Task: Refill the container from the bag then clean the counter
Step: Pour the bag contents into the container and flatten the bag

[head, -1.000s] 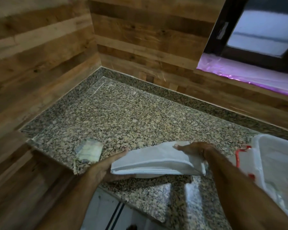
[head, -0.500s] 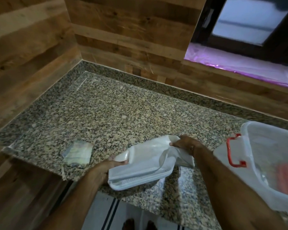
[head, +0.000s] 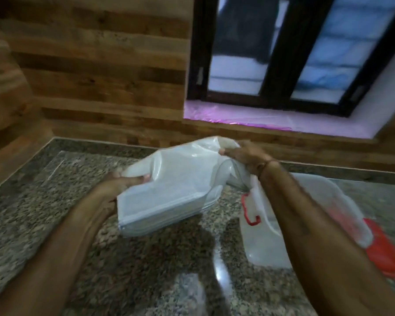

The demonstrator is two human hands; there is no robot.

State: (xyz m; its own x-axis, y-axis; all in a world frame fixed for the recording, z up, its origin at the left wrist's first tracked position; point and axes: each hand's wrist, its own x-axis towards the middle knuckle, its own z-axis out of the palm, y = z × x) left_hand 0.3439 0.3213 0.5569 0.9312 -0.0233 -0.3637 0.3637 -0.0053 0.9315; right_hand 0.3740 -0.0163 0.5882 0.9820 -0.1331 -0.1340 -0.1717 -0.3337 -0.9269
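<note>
A white plastic bag (head: pixel 176 185), full and sagging, hangs above the granite counter (head: pixel 39 213). My left hand (head: pixel 121 185) grips its lower left end. My right hand (head: pixel 244 156) pinches its upper right end, which is raised higher, so the bag tilts down to the left. To the right, a clear plastic container (head: pixel 267 242) with a red clip handle (head: pixel 249 210) sits on the counter, partly hidden behind my right forearm. Its inside is blurred.
A red lid or piece (head: pixel 383 252) lies by the container at the right edge. Wood-panelled walls (head: pixel 100 76) close the counter's back and left. A dark-framed window (head: pixel 283 53) with a pink-lit sill (head: pixel 249 117) is behind.
Both hands lifted the bag off the counter and carried it up and right toward the container. The view swung up and right; the small packet at left has left the frame.
</note>
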